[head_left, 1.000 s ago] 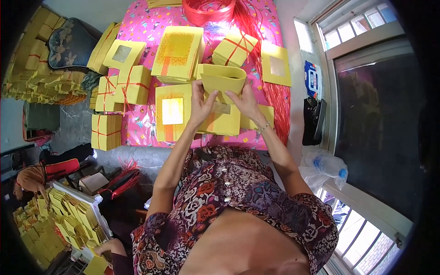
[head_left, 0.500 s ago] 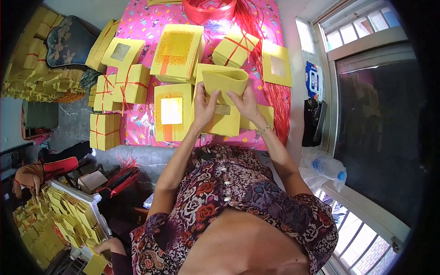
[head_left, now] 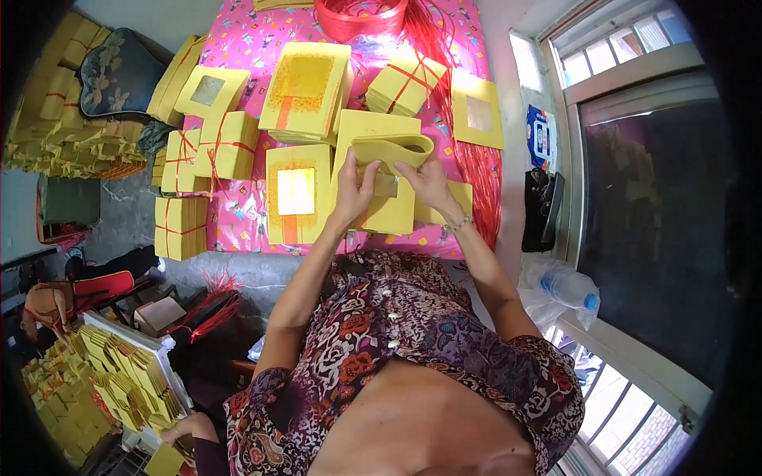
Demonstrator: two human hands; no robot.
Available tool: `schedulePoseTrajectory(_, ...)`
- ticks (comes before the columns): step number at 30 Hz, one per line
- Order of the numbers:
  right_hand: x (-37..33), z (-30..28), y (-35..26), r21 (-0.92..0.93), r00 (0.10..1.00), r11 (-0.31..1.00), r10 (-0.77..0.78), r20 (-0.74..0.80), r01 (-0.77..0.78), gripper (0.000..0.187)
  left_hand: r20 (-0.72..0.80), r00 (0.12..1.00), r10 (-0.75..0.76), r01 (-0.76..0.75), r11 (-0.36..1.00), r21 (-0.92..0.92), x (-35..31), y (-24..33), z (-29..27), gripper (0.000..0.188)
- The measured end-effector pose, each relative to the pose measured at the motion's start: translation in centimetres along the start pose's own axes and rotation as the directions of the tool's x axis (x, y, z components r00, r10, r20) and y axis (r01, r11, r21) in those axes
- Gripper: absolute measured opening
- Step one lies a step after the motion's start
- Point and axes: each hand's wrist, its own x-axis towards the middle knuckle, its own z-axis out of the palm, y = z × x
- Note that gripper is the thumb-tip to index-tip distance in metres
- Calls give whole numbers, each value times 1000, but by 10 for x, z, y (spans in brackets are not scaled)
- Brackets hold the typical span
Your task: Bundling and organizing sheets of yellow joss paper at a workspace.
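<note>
Both my hands grip a thick fold of yellow paper [head_left: 379, 149], whose loop bulges open toward the right. My left hand [head_left: 353, 186] pinches its left end, thumb on the near side. At the right end, my right hand [head_left: 427, 184] does the same, a bracelet on its wrist. Under the fold lies a stack of yellow paper [head_left: 393, 216] with a silvery patch at its middle. Just left of it is a yellow sheet with a shiny foil square [head_left: 297, 193] and orange print. A taller paper stack with gold and orange print [head_left: 305, 87] rises behind.
Several yellow paper bundles tied with red string [head_left: 228, 145] stand at the table's left. A red plastic ring [head_left: 361, 20] and long red strands [head_left: 480, 190] lie on the pink tablecloth [head_left: 246, 226]. At lower left, a co-worker's hand [head_left: 186, 428] touches more yellow paper.
My hands have lowered the folded paper slightly toward the stack, and its upper edge has tipped down. More of the sheet behind it shows.
</note>
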Motion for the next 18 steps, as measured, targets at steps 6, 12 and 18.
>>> schedulePoseTrajectory(6,6,-1,-13,53,999,998,32,20,-33,43,42,999,-14,12,999,43,9,9,-7,24)
schedulePoseTrajectory(12,11,-6,-37,-29,1000,1000,6,20,-5,38,129,974,-189,189,982,11,15,26,-11,28)
schedulePoseTrajectory(18,17,-6,-73,73,947,945,318,34,-320,35,251,883,-398,458,848,-267,34,50,-15,41)
